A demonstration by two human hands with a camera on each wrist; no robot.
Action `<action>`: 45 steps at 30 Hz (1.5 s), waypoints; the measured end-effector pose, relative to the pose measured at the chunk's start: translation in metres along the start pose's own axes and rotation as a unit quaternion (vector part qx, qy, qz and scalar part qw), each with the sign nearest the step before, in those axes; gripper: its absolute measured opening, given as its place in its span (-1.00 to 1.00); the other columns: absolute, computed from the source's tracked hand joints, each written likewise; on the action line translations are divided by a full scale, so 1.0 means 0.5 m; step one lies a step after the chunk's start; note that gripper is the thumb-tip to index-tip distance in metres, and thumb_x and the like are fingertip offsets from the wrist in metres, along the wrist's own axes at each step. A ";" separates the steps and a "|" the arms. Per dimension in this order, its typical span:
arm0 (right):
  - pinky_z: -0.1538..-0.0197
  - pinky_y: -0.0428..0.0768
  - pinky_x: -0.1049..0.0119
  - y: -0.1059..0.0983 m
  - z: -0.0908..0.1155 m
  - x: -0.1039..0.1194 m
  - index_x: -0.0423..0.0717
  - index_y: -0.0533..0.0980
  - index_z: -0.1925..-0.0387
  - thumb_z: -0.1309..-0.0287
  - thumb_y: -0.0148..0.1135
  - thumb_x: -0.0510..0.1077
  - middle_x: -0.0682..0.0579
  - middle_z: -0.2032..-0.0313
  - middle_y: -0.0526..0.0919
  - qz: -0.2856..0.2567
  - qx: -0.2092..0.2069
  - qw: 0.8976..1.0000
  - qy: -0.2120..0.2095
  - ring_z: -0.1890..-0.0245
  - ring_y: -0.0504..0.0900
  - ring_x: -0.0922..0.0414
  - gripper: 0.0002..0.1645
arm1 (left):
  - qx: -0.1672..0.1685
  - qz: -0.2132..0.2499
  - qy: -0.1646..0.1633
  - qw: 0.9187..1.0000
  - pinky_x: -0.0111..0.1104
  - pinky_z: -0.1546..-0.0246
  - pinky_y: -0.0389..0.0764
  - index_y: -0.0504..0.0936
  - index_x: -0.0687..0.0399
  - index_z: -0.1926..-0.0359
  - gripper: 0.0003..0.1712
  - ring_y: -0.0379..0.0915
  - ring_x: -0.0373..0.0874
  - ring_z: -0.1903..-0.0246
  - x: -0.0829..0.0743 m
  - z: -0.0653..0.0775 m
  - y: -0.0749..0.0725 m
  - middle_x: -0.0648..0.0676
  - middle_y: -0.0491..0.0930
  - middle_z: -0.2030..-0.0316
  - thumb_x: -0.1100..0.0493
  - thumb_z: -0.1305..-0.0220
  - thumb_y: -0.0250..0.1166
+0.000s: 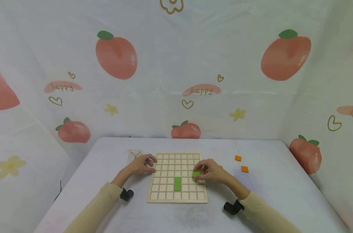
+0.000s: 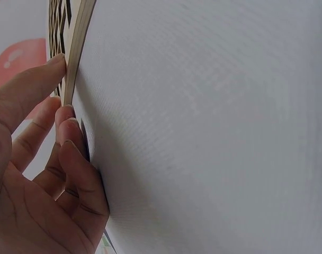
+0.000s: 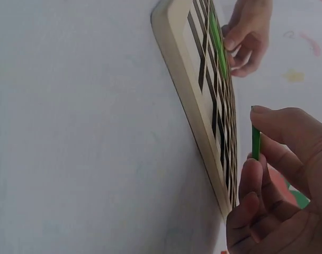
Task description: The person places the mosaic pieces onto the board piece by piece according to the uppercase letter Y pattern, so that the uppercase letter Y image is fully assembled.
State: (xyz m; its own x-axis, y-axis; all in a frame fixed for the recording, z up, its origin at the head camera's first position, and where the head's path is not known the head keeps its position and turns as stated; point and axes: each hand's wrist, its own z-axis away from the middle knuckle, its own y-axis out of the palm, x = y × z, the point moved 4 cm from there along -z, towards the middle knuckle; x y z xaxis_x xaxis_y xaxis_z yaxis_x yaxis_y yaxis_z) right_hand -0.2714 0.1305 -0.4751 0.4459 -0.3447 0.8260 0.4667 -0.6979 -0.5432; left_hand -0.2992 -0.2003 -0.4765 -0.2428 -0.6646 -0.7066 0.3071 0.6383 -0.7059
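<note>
A pale wooden grid board lies on the table, with two green square tiles in neighbouring cells of its lower middle. My left hand rests at the board's left edge. In the left wrist view, the left thumb touches the board's rim and the other fingers bend loosely beside it. Over the right side of the board, my right hand pinches a green square tile between thumb and fingers. The right wrist view shows that tile edge-on, held above the grid.
Orange square tiles lie on the table right of the board, some partly hidden behind the right hand. A small printed grid card with coloured squares lies beyond the left hand. A patterned cloth hangs behind the table.
</note>
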 end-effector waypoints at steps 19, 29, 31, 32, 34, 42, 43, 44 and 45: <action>0.23 0.52 0.30 0.050 -0.064 0.026 -0.16 0.71 0.16 -0.08 0.55 -0.22 0.04 0.31 0.67 -0.002 -0.008 1.000 0.001 0.37 0.56 0.15 -0.74 | 0.005 0.007 0.000 1.000 -0.22 0.24 0.50 0.63 0.18 0.02 -0.57 0.46 -0.09 0.31 -0.004 0.002 -0.002 0.00 0.57 0.29 0.23 -0.10 0.56; 0.27 0.54 0.33 0.062 -0.089 0.031 -0.18 0.71 0.19 -0.05 0.57 -0.24 0.05 0.35 0.67 -0.003 -0.026 1.000 -0.010 0.40 0.57 0.17 -0.74 | 0.002 -0.002 -0.002 1.000 -0.21 0.23 0.49 0.64 0.16 0.02 -0.58 0.45 -0.10 0.30 -0.006 0.000 -0.003 -0.02 0.56 0.31 0.24 -0.10 0.56; 0.28 0.54 0.33 0.065 -0.093 0.034 -0.20 0.71 0.20 -0.03 0.57 -0.25 0.03 0.35 0.67 -0.005 -0.024 1.000 -0.012 0.42 0.57 0.18 -0.74 | 0.002 -0.003 -0.003 1.000 -0.21 0.23 0.49 0.64 0.17 0.02 -0.58 0.45 -0.10 0.30 -0.005 0.001 -0.003 -0.02 0.56 0.31 0.24 -0.10 0.56; 0.28 0.54 0.33 0.067 -0.096 0.035 -0.20 0.71 0.20 -0.03 0.57 -0.25 0.03 0.35 0.67 -0.004 -0.022 1.000 -0.012 0.43 0.57 0.18 -0.74 | 0.002 -0.003 -0.004 1.000 -0.21 0.23 0.49 0.64 0.16 0.02 -0.58 0.45 -0.10 0.31 -0.004 0.000 -0.003 -0.02 0.56 0.31 0.24 -0.10 0.56; 0.28 0.54 0.33 0.072 -0.101 0.035 -0.19 0.71 0.20 -0.03 0.57 -0.24 0.05 0.34 0.68 0.002 -0.018 1.000 -0.009 0.43 0.56 0.19 -0.74 | 0.003 -0.002 -0.005 1.000 -0.22 0.24 0.49 0.64 0.16 0.02 -0.58 0.45 -0.10 0.32 -0.002 0.000 -0.002 -0.02 0.56 0.31 0.24 -0.10 0.56; 0.27 0.58 0.28 0.083 -0.112 0.038 -0.17 0.72 0.20 -0.05 0.56 -0.22 0.08 0.28 0.70 0.003 -0.005 1.000 0.013 0.37 0.62 0.16 -0.75 | 0.000 -0.002 -0.007 1.000 -0.21 0.24 0.48 0.64 0.17 0.02 -0.58 0.45 -0.10 0.33 0.000 -0.001 -0.001 -0.01 0.56 0.31 0.24 -0.10 0.56; 0.27 0.58 0.28 0.084 -0.112 0.038 -0.17 0.72 0.20 -0.06 0.56 -0.22 0.08 0.27 0.70 0.004 -0.004 1.000 0.015 0.36 0.62 0.17 -0.75 | 0.000 -0.004 -0.006 1.000 -0.21 0.24 0.48 0.64 0.17 0.02 -0.58 0.45 -0.10 0.33 -0.001 0.000 -0.001 -0.01 0.56 0.31 0.24 -0.10 0.56; 0.27 0.59 0.28 0.085 -0.113 0.039 -0.17 0.72 0.20 -0.05 0.56 -0.22 0.08 0.26 0.70 0.007 -0.004 1.000 0.014 0.36 0.62 0.17 -0.76 | 0.000 -0.005 -0.005 1.000 -0.22 0.24 0.48 0.64 0.16 0.02 -0.58 0.45 -0.10 0.33 -0.002 0.000 -0.001 -0.02 0.56 0.31 0.24 -0.10 0.56; 0.26 0.59 0.28 0.085 -0.113 0.038 -0.17 0.72 0.21 -0.05 0.56 -0.22 0.08 0.25 0.70 0.009 -0.004 1.000 0.015 0.36 0.62 0.18 -0.76 | 0.000 -0.005 -0.005 1.000 -0.22 0.24 0.49 0.64 0.16 0.02 -0.58 0.45 -0.10 0.33 -0.004 0.000 -0.001 -0.02 0.56 0.31 0.24 -0.10 0.56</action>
State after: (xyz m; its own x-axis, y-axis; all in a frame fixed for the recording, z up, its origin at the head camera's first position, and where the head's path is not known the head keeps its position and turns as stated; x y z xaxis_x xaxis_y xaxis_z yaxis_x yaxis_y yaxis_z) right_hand -0.2864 0.0586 -0.4739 0.4305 -0.3765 0.8203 0.4532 -0.6958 -0.5572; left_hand -0.2989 -0.1996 -0.4747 -0.2371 -0.6749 -0.6988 0.3044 0.6314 -0.7132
